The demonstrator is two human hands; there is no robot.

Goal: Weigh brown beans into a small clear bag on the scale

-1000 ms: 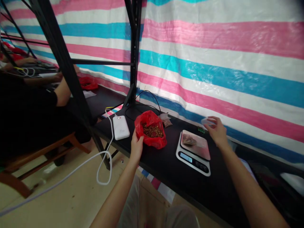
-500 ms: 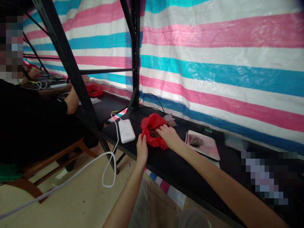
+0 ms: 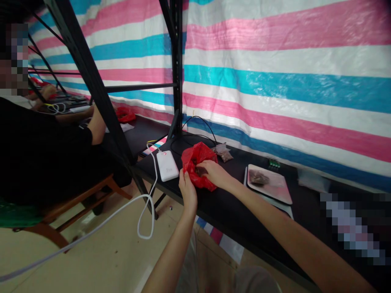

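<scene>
On the black shelf (image 3: 232, 211), the right hand (image 3: 215, 173) has its fingertips dipped into the mouth of the red plastic bag (image 3: 195, 165), curled loosely around the dark brown bits inside; whether it has pinched any cannot be told. The left hand (image 3: 187, 191) pinches the bag's near edge between thumb and fingers, closed on the plastic. The bag sits near the shelf's front edge, between a white power bank (image 3: 167, 165) on its left and a kitchen scale (image 3: 269, 185) on its right. A faint logo shows on the power bank but is too blurred to read, and no other writing is legible. A small clear packet (image 3: 224, 152) lies just behind the bag, and a little pile of brown material rests on the scale's platform. A white cable (image 3: 146, 215) loops down from the power bank toward the floor.

One second ago the right hand was up behind the scale holding something pale; it has since crossed over into the bag, while the left hand has kept its grip on the edge.
</scene>
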